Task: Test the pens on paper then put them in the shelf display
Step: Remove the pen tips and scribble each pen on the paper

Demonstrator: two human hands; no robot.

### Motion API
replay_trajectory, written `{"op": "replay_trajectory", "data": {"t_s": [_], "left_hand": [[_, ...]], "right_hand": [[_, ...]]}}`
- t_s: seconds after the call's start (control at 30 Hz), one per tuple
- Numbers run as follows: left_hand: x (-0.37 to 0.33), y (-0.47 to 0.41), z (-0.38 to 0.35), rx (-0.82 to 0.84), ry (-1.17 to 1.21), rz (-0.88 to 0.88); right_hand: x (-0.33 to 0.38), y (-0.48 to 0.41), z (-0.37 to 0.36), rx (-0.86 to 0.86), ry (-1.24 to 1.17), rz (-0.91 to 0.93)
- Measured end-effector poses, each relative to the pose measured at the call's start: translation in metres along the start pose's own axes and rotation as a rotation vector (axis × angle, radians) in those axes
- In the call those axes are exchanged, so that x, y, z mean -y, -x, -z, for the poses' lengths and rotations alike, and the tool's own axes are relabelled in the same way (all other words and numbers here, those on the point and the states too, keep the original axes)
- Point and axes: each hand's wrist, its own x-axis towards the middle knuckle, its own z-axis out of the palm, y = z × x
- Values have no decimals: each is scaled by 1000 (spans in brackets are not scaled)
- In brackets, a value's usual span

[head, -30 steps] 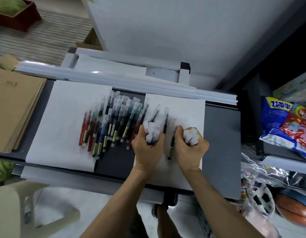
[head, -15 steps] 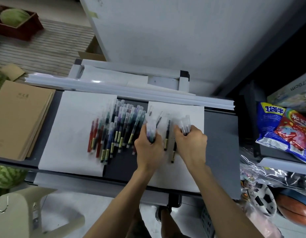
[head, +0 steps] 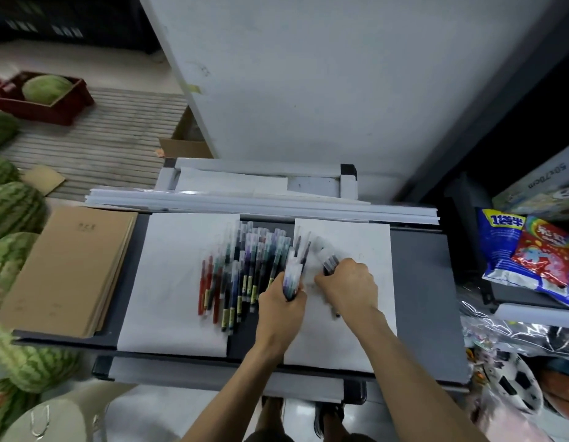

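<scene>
The left hand (head: 281, 303) is gripping a bundle of pens (head: 291, 277), caps pointing away. The right hand (head: 348, 283) is clutching a smaller bunch (head: 329, 264), blurred, over the right paper sheet (head: 340, 342). The hands are working just beside each other. The loose pen pile (head: 241, 269) is lying leftward, straddling the left sheet (head: 171, 282) and the dark tabletop (head: 420, 298).

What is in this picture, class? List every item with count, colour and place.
table: one, dark grey, centre
paper sheets: two, white, on the table
loose pens: many, mixed colours, on left sheet and table
notebooks: one stack, brown, table's left end
watermelons: several, striped green, far left
snack packets: count unclear, blue and red, right side
football: one, black and white, bottom right
left-hand grip: one, holds a pen bundle
right-hand grip: one, holds a few pens
</scene>
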Motion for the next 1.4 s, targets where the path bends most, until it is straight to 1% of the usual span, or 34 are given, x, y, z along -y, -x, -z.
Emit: {"op": "replay_trajectory", "data": {"t_s": [0.13,0.2,0.27,0.37,0.43,0.5,0.6,0.7,0.8,0.93,1.07,1.13,1.2,1.3,1.4], "left_hand": [[1,-5,3,-10,7,-21],[0,-6,3,-17,23,-55],[-4,-8,1,-15,69,-70],[-10,-10,-7,16,189,-74],[-13,-11,-14,-6,198,-112],[-14,-12,-24,-59,201,-168],[-18,-12,-45,-191,262,-190],[-16,-16,-65,-321,300,-280],[-9,-22,-81,-382,342,-338],[9,-26,-90,-346,289,-379],[23,-28,-91,-328,239,-396],[24,-26,-90,-349,213,-392],[24,-24,-89,-363,187,-387],[22,-19,-88,-339,183,-356],[11,-17,-86,-334,202,-353]], "right_hand": [[-8,-5,-5,-57,106,81],[-16,-5,-6,-103,70,134],[-24,-2,-6,-126,-124,162],[-34,4,2,-105,-524,105],[-37,10,9,-84,-726,109],[-39,16,13,-99,-872,177],[-44,23,11,-192,-982,242],[-50,24,-3,-308,-993,251],[-52,23,-16,-416,-979,229],[-57,16,-28,-495,-925,288],[-60,16,-32,-554,-939,376],[-62,16,-33,-571,-925,421],[-64,16,-34,-573,-905,412],[-66,16,-34,-548,-872,322],[-65,19,-29,-457,-923,238]]}}
